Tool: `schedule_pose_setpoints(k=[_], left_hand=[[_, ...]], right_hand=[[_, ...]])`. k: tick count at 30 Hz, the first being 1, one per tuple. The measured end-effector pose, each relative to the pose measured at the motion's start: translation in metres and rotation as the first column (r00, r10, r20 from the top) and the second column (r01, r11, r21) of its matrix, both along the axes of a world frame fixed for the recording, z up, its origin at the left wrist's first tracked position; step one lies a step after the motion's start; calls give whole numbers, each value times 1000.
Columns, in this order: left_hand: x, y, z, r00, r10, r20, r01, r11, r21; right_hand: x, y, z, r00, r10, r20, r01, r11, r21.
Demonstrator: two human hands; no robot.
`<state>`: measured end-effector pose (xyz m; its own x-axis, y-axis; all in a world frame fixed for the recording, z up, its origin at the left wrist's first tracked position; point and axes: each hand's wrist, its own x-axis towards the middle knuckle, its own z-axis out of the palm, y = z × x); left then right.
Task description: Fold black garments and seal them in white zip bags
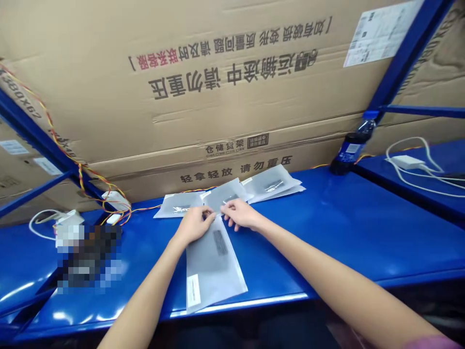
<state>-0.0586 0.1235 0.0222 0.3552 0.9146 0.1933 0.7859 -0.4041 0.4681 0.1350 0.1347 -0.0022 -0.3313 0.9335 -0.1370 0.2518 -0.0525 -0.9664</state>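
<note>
Your left hand (196, 224) pinches the cloudy bag's (212, 271) far end, maybe keeping it still; I can't tell your right hand's (239, 213) grip.

- Front pouch (212, 271): frosted, translucent plastic, flat on blue shelf (327, 232), long side running front-to-back, near end by the shelf's front edge.
- Dk grey flat insert visible thru film, w/ darker print block (220, 242) at upper R; wht label (193, 291) btm L.
- Far end partly hidden; can't tell if sealed.
- Behind: similar L pouch (170, 203), mid pouch (221, 192), R stack (269, 183), side by side, R ones overlapping.
</note>
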Motion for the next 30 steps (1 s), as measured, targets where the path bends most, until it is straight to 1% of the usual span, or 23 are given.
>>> schedule_pose_setpoints(k=[3,5,9,13,19,22,25,28,30], left_hand=[[-6,-7,-8,1000,-3,-11,3,998,-58],[-8,-9,-8,1000,-17,-3,16,995,-95],[-12,-5,-4,996,-63,57,72,983,-169],[-14,-2,-1,983,-94,161,126,971,-202],[-14,-3,-3,952,-64,299,127,972,-197],[-19,2,-2,937,-18,349,82,982,-168],[-37,13,3,914,67,400,-33,995,-92],[-60,24,10,881,154,447,-164,986,-15],[-71,27,12,868,184,462,-208,978,2]], right_hand=[[-3,-6,-6,995,72,75,-70,997,-29],[-9,-11,-8,993,84,79,-84,996,-5],[-17,-15,-4,997,68,27,-69,996,50],[-15,-12,0,998,51,-43,-47,996,79],[-16,-10,-1,991,79,-112,-65,990,121],[-14,-10,1,984,131,-121,-115,985,129],[-9,-12,6,966,240,-101,-228,967,117],[-3,-16,13,913,405,-50,-402,913,70],[-1,-19,17,878,479,-16,-478,877,41]])
